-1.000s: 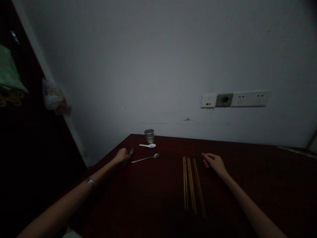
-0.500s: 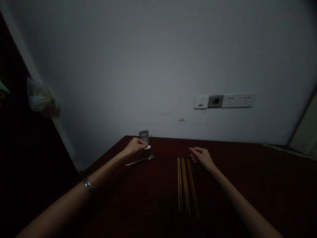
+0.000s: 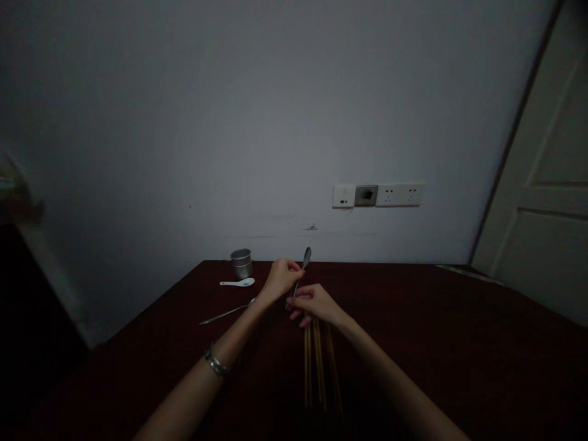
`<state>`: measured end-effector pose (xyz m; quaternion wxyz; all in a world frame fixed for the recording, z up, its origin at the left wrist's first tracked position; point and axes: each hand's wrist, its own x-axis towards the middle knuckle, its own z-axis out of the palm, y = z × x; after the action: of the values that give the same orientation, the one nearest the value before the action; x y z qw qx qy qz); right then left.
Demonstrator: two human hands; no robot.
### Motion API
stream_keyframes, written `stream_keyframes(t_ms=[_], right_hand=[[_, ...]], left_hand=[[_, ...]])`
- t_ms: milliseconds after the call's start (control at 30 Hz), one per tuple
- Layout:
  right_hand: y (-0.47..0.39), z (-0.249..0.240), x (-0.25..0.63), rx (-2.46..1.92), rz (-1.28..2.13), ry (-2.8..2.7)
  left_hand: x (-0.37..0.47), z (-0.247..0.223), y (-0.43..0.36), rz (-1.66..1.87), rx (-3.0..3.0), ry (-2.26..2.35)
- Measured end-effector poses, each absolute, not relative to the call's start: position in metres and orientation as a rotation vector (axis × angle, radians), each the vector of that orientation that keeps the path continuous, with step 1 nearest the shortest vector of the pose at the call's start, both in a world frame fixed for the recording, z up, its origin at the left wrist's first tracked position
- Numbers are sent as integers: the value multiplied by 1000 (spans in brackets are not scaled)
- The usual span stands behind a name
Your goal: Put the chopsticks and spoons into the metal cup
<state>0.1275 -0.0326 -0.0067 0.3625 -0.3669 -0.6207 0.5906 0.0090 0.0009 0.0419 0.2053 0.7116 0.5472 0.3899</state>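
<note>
A metal spoon (image 3: 307,257) is held up at a slant, its bowl at the top. The thumb and fingers of my left hand (image 3: 281,277) pinch it just below the bowl. Lower down, my right hand (image 3: 316,304) has its fingers closed around the handle's end, which they partly hide. Beneath the right hand, several wooden chopsticks (image 3: 319,367) lie lengthwise on the dark red table (image 3: 395,331), their far ends partly covered. Another long-handled metal spoon (image 3: 224,315) rests left of the chopsticks, its bowl partly behind my left forearm.
A grey metal cup (image 3: 242,264) stands at the table's back left, with a white soup spoon (image 3: 237,282) lying in front of it. Behind the table rises a wall with sockets (image 3: 397,195). A pale door (image 3: 542,184) is at the right.
My hands have come together on the upright spoon, the left moving away from the cup and the right moving inward over the chopsticks. The view has turned right, and the white spoon is uncovered.
</note>
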Motion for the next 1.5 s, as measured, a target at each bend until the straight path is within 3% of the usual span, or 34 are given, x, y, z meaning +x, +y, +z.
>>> stream_keyframes(t_ms=[433, 733, 933, 1200, 1500], right_hand=[[-24, 7, 151, -1227, 1237, -1545], [-27, 49, 210, -1289, 950, -1656], [-45, 68, 223, -1369, 743, -1916], [-60, 81, 226, -1351, 771, -2153], [-52, 77, 228, -1238, 916, -2030]], left_hand=[[12, 21, 9, 1328, 1829, 1476], [13, 41, -22, 1711, 2655, 1176], [23, 45, -37, 1577, 2843, 1095], [25, 45, -38, 1273, 2672, 1075], [31, 41, -39, 1012, 2197, 1067]])
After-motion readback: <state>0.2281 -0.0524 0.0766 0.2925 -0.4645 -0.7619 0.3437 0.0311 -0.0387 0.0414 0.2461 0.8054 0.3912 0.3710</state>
